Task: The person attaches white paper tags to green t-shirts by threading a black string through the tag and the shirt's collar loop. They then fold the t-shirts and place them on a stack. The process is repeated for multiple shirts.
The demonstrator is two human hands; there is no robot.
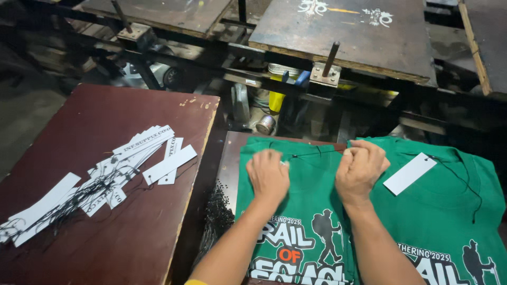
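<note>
— What do we have at the far left?

— We see a dark red board (105,211) with a loose heap of white paper tags (100,179) on it, their thin black strings tangled among them. Just right of that board, a bunch of black strings (216,216) hangs down in the gap beside the next board.

— And where are our hands?

— Both rest on the near green T-shirt (301,211), which lies flat on a small brown board in front of us, its collar away from us and its white and orange print toward us. Our left hand (268,176) is knuckles-up near the collar, fingers curled under; we cannot tell what they pinch. Our right hand (360,168) is a loose fist just beside it, closed on one end of a thin black string (317,153) that runs taut between the two hands along the neckline.

— Further right?

— We see a second green T-shirt (449,211) lying beside the first, with a white tag (410,173) on its chest and its black string trailing off to the right. Behind everything stand dark printing platens (343,37) on a metal frame.
</note>
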